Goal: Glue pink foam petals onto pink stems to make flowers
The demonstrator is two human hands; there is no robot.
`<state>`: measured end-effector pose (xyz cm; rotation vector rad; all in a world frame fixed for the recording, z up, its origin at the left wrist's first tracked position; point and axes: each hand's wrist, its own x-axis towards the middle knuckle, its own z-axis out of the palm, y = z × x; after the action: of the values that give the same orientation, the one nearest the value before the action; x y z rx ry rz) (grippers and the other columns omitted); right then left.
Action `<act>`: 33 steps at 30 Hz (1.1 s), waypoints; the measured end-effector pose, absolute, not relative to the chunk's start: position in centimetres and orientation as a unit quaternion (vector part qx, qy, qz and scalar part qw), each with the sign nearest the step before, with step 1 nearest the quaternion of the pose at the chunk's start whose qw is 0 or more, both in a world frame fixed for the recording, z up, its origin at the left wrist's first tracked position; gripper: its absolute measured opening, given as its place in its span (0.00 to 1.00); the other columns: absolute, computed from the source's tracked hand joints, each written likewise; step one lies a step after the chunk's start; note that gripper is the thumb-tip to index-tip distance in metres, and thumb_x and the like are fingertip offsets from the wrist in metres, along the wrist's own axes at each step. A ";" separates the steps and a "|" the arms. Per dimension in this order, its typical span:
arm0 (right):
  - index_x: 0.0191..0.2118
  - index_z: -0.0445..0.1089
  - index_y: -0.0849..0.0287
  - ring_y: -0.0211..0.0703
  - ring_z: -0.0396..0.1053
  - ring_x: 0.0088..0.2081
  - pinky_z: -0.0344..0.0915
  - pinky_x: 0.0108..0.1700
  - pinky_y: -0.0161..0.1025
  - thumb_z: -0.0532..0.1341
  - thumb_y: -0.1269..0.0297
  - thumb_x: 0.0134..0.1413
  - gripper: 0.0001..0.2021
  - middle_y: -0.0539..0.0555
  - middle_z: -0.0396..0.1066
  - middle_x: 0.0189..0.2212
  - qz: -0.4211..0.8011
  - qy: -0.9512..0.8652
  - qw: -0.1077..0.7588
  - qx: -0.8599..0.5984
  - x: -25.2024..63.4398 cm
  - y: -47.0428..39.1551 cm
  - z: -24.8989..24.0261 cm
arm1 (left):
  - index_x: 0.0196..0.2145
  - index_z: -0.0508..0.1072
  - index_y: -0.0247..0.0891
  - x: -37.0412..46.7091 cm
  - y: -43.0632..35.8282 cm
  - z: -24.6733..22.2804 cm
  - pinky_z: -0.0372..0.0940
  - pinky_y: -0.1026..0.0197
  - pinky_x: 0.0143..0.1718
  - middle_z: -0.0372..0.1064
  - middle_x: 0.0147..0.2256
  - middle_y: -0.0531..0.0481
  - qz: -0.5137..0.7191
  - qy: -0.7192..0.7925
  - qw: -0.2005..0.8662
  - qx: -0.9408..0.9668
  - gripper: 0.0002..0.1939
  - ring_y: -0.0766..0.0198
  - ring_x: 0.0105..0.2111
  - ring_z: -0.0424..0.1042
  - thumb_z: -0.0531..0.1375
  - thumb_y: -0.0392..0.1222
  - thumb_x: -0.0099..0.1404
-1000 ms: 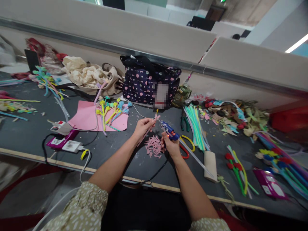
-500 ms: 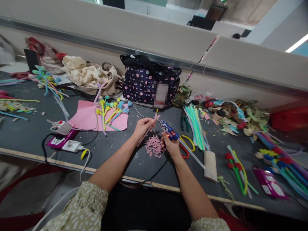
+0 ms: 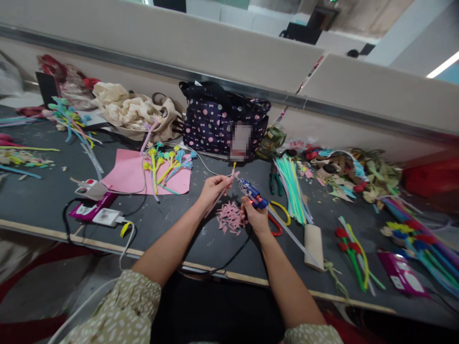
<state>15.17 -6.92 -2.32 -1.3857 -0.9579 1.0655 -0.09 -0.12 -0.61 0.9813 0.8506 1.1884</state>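
My left hand [image 3: 216, 187] pinches a thin pink stem [image 3: 214, 204]. Small pink pieces stick out at the stem's upper end, just past my fingertips. In my right hand [image 3: 255, 215] is a blue glue gun [image 3: 253, 192], its nozzle pointing up and left, close to the top of the stem. Whether nozzle and stem touch is too small to tell. A clear glue stick [image 3: 290, 241] runs out of the back of the gun. Below and between my hands lies a pile of short pink strips [image 3: 230, 218].
Scissors [image 3: 281, 212], green-handled pliers [image 3: 275, 184] and a bundle of pastel stems [image 3: 292, 186] lie to the right. Finished-looking coloured sprigs rest on a pink sheet [image 3: 118, 174] at left. A dotted bag [image 3: 204, 119] stands behind. Power strips [image 3: 95, 210] and cables lie near the front edge.
The glue gun's nozzle has shifted slightly right, a little away from the stem's tip. My left hand and the stem stay almost in place.
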 end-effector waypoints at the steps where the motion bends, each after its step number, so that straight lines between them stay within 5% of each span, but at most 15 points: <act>1: 0.25 0.72 0.60 0.33 0.61 0.13 0.60 0.15 0.31 0.68 0.41 0.39 0.23 0.47 0.66 0.14 0.448 -0.405 0.542 -0.584 15.2 -6.9 -2.4 | 0.29 0.76 0.33 -0.1 -0.1 -0.7 0.58 0.68 0.22 0.69 0.24 0.51 0.522 0.372 0.636 0.430 0.21 0.69 0.23 0.66 0.69 0.56 0.48; 33: 0.23 0.68 0.58 0.36 0.60 0.14 0.59 0.17 0.34 0.64 0.43 0.45 0.21 0.47 0.64 0.14 0.401 -0.412 0.545 -0.610 16.2 -6.5 -2.2 | 0.28 0.76 0.34 -0.6 0.3 -0.1 0.59 0.69 0.20 0.69 0.22 0.53 0.566 0.382 0.618 0.391 0.18 0.72 0.19 0.62 0.70 0.51 0.47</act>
<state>16.17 -6.46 -2.22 -1.4475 -0.9781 0.9514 -0.61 0.26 -0.07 0.8995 0.8783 1.3022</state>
